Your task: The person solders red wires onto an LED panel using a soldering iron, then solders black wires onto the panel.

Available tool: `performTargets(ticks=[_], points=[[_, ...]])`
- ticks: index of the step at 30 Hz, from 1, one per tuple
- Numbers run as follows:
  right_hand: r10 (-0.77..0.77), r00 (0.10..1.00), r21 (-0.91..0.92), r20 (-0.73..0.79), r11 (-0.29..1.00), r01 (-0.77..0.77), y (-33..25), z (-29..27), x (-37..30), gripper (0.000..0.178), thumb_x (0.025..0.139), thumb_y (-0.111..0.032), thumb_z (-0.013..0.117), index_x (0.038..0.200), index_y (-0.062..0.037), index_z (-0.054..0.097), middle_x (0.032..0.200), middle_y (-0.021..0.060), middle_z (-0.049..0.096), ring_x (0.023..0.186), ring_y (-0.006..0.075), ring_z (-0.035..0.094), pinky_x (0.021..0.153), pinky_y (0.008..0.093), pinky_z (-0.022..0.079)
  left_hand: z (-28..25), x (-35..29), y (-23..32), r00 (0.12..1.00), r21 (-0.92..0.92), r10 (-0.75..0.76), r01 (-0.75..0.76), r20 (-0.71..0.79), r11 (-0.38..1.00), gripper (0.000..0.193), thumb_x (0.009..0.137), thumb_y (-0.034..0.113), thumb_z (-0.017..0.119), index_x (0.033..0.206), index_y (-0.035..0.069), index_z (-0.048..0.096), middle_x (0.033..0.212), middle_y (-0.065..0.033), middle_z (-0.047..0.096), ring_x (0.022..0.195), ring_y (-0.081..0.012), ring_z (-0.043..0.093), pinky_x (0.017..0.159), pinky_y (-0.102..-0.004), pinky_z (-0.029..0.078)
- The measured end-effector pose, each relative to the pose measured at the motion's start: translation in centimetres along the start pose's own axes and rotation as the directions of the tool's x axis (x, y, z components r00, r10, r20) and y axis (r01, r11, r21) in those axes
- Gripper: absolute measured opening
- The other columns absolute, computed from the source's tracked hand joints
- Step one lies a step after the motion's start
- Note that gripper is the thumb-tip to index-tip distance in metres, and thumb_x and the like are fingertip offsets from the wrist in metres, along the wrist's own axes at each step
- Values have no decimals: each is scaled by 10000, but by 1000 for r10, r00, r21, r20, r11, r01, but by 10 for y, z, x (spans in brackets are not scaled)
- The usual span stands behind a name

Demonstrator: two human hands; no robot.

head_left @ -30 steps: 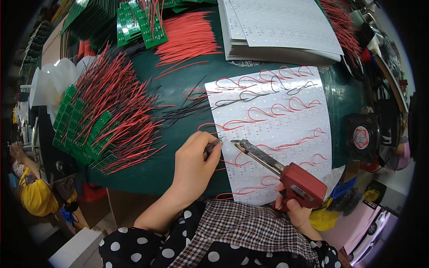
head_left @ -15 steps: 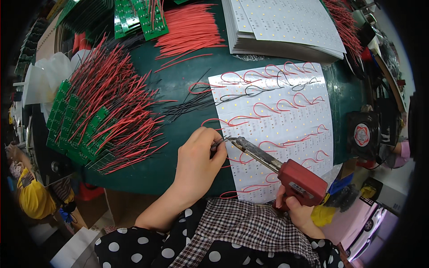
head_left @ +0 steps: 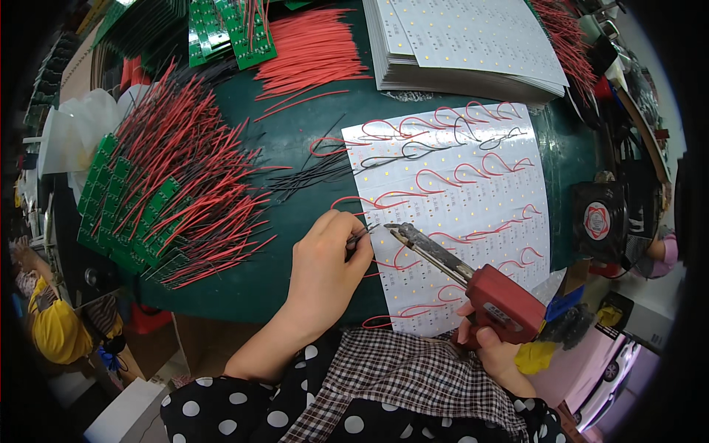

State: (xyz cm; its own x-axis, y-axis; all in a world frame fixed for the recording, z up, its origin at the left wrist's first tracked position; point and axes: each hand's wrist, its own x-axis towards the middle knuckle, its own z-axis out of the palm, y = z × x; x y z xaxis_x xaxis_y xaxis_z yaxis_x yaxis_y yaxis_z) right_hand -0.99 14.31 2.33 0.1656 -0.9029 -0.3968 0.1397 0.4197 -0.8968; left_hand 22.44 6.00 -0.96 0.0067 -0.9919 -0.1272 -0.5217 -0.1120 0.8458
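Pinching thin dark wires (head_left: 362, 237) in the left hand (head_left: 325, 255), with ends just over the left edge of the white sheet (head_left: 487, 201) on the green table (head_left: 244, 299) — probably held short for steadiness. Wrapped around a red soldering gun (head_left: 506, 304) with the right hand (head_left: 491, 353), likely slanted to keep both hands clear of the tip (head_left: 391, 228). Compared with half a second ago — drawn slightly off the wire ends, leaving a narrow gap.
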Motion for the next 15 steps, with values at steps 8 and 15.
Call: performTargets(ticks=[8, 15], points=[[-24, 992, 22, -124, 999, 27, -1, -4, 0, 527, 798, -277, 647, 1171, 30, 435, 1038, 172, 563, 658, 169, 559, 548, 251, 457, -27, -12, -8, 991, -116, -132, 133, 17, 984, 47, 763, -20, 604, 803, -42, 590, 677, -36, 600, 616, -40, 524, 550, -183, 411], [-100, 968, 49, -229, 992, 114, 1, -8, -1, 654, 769, -295, 671, 1243, -18, 315, 957, 191, 537, 636, 169, 531, 454, 249, 458, -45, -20, 19, 945, -328, 150, -48, 291, 943, 262, 622, -56, 654, 872, 19, 656, 808, -62, 667, 476, -31, 442, 438, -176, 327]])
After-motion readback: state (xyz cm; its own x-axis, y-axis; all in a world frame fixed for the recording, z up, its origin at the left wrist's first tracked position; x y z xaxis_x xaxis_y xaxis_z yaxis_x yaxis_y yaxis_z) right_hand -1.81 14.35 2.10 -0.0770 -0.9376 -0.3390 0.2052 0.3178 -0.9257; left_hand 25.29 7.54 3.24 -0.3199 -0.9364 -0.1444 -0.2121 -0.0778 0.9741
